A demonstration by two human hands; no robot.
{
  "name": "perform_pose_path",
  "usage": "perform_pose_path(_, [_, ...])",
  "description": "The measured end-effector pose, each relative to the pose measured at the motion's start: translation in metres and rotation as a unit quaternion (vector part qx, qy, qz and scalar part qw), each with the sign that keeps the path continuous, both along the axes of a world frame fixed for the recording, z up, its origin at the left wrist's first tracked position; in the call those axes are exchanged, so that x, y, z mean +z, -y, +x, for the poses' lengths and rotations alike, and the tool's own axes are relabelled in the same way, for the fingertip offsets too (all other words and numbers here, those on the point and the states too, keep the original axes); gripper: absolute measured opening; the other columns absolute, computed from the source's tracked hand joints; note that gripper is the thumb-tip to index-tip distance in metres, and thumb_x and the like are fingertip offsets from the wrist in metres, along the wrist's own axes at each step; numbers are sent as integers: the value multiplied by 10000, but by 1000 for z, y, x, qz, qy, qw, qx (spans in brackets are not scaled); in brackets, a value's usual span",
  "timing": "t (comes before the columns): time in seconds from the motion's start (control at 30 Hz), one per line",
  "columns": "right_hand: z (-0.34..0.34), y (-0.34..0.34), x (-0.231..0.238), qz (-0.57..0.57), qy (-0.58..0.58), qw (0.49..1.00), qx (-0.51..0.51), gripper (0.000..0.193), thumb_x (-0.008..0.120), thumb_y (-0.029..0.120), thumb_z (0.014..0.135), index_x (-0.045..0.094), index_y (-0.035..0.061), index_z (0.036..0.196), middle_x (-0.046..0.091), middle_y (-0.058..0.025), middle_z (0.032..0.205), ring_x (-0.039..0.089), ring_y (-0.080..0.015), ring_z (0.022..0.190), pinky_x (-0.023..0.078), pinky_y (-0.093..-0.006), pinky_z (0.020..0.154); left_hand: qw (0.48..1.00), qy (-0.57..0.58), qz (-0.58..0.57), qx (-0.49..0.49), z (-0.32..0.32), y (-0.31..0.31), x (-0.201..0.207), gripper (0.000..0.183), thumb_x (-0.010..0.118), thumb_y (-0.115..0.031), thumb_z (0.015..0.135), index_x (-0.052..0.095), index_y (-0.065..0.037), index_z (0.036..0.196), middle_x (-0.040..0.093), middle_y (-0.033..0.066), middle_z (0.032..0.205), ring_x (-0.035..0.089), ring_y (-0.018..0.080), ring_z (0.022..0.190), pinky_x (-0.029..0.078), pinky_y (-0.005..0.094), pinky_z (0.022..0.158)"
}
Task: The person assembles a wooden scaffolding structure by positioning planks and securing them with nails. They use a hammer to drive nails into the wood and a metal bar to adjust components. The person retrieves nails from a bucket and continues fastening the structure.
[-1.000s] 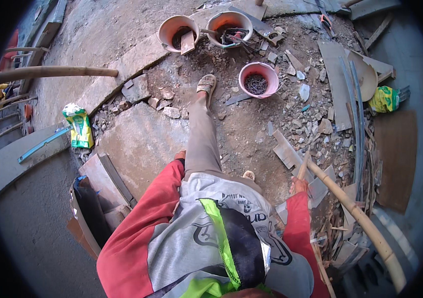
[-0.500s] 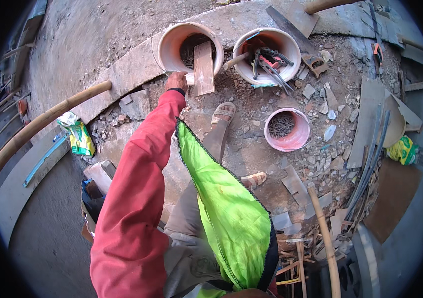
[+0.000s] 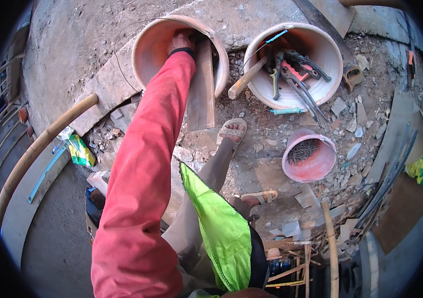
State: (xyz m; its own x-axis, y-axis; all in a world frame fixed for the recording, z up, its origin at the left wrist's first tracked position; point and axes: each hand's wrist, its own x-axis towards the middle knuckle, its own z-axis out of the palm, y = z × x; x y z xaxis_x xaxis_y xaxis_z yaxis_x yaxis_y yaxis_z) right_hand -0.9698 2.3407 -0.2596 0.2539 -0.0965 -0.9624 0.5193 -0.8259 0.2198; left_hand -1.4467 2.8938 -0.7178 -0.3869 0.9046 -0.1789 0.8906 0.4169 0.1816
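Observation:
My left hand (image 3: 182, 42), at the end of a red sleeve, reaches down inside a pale, red-stained bucket (image 3: 144, 54). Its fingers are hidden in the shadow, so whether they hold anything does not show. A flat wooden board (image 3: 201, 94) leans out over the bucket's near rim, right beside my wrist. To the right stands a second pale bucket (image 3: 328, 54) holding pliers (image 3: 275, 77), long-handled cutters (image 3: 298, 84) with red parts and a wooden-handled tool (image 3: 247, 78). My right hand is out of view.
A small pink bucket (image 3: 310, 171) of nails lies tilted on the rubble. A handsaw (image 3: 353, 75) rests beyond the tool bucket. Bamboo poles (image 3: 47, 144) rise at the left and lower right. Metal bars (image 3: 387, 179) and boards lie at the right.
My left hand has moved from the near rim down into the left bucket. The view has shifted closer, so both large buckets appear bigger.

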Motion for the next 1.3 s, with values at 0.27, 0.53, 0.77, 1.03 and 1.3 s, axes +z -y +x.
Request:
perform_pose_path(0.27, [-24,-63,18,55,-27,991,-117,469,752,339,855,638,-46,1097,710,-118,892,690,-211,817,537,-371,694,913,290,219,184,28,17,103,152,638,-90,932,665,-9,1057,735,152,1032,731,254,902,617,392,761])
perform_pose_path(0.53, [-25,-106,11,23,-15,981,-190,275,727,226,899,603,0,995,629,-50,737,607,-121,594,486,-303,516,967,240,75,48,2,30,92,317,561,-116,941,658,-93,1241,696,190,1091,709,301,970,595,425,871])
perform_pose_path(0.77, [-21,-106,0,16,-4,979,-203,208,711,176,909,564,29,914,583,-19,679,563,-106,508,453,-288,444,995,22,-69,-75,31,-4,53,286,599,-233,925,727,-277,1177,656,120,1273,637,357,1150,518,482,1004])
perform_pose_path(1.03, [-21,-115,4,-10,-11,978,-208,217,704,213,913,567,44,913,563,-5,656,550,-100,503,446,-283,440,993,108,-33,-31,10,26,73,185,684,-240,919,706,-113,1051,709,162,1083,669,351,1054,526,460,895])
perform_pose_path(1.3, [-25,-137,14,-1,-24,981,-191,182,683,187,921,563,51,908,552,-2,660,542,-98,504,441,-283,438,684,614,129,372,-18,80,128,377,617,-48,966,459,83,1283,651,295,1167,691,395,1043,626,487,844])
